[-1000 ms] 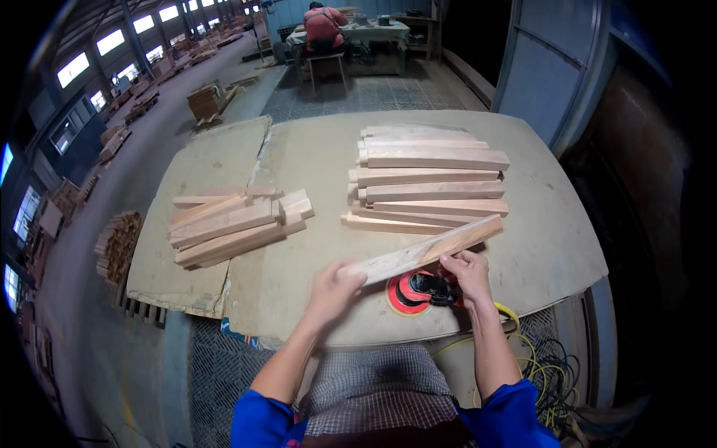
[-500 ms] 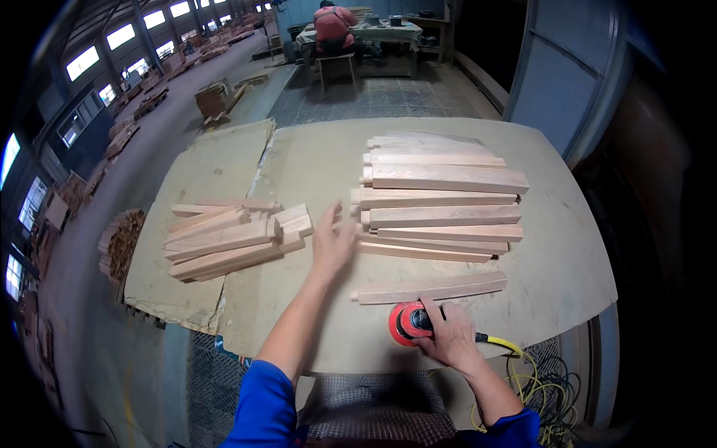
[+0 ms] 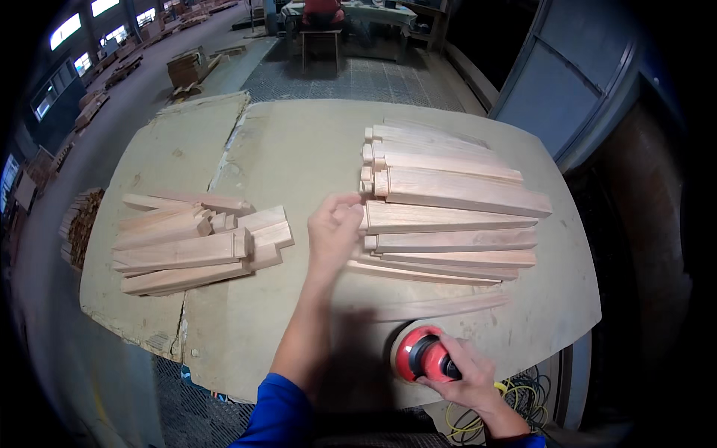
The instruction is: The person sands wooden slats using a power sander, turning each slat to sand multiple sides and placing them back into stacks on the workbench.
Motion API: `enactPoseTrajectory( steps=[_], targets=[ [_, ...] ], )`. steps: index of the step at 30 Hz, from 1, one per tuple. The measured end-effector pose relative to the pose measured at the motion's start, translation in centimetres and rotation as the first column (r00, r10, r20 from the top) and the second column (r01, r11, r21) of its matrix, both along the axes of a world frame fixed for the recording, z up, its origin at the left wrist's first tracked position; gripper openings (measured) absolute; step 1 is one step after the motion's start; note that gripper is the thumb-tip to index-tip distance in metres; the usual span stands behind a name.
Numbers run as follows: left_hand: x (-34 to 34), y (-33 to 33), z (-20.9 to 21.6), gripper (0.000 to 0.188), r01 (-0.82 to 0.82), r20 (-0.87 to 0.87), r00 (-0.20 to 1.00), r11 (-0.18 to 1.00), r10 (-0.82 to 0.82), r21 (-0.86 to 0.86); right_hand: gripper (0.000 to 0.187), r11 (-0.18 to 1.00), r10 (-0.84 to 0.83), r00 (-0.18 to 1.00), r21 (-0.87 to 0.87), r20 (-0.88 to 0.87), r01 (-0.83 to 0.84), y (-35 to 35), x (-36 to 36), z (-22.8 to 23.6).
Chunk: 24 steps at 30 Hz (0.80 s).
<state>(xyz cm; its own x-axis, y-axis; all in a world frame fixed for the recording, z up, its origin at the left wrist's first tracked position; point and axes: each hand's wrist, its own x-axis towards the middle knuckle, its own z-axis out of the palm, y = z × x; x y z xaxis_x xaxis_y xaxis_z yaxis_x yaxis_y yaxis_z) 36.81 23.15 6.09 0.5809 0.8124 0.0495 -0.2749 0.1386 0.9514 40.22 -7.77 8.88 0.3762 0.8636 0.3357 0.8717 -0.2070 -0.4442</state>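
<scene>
My left hand (image 3: 334, 224) is closed at the left end of a squared wooden bar (image 3: 452, 216) in the right-hand group. That end looks slightly raised; the fingertips are partly hidden behind it. In my right hand (image 3: 469, 371) is a red and black round sander (image 3: 424, 352), gripped from above and tilted, close to the table's near edge. Just beyond the sander lies a single wooden bar (image 3: 441, 308), blurred and apart from the group. Several more pale bars (image 3: 455, 241) with stepped ends lie side by side around the one at my left hand.
A loose pile of wooden bars (image 3: 187, 250) lies on the left of the pale table (image 3: 299, 142), across a cracked seam. Yellow and dark hoses (image 3: 534, 396) coil below the right edge. Farther off, a person (image 3: 323, 13) sits at another table.
My left hand has closed on the end of a bar and that end has come up a little. The sander has tilted and moved nearer to me. The whole view has shifted.
</scene>
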Motion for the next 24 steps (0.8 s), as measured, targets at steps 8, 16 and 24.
enactPoseTrajectory(
  steps=[8, 16, 24],
  targets=[
    [-0.7, -0.9, 2.4, 0.010, 0.002, 0.058, 0.998, 0.987, 0.008, -0.163, 0.083, 0.918, -0.074, 0.946, 0.392, 0.314, -0.059, 6.2, 4.3, 5.1],
    [-0.7, -0.6, 2.5, 0.012, 0.019, 0.024, 1.000, 0.973, -0.014, -0.229, 0.075, 0.864, -0.243, 0.949, 0.489, 0.199, 0.119, 9.0, 7.4, 3.5],
    [-0.7, 0.0, 1.6, 0.012, 0.031, -0.001, 0.999, 0.976, -0.032, -0.216, 0.071, 0.849, -0.260, 0.896, 0.527, 0.361, 0.034, 11.0, 7.7, 3.6]
  ],
)
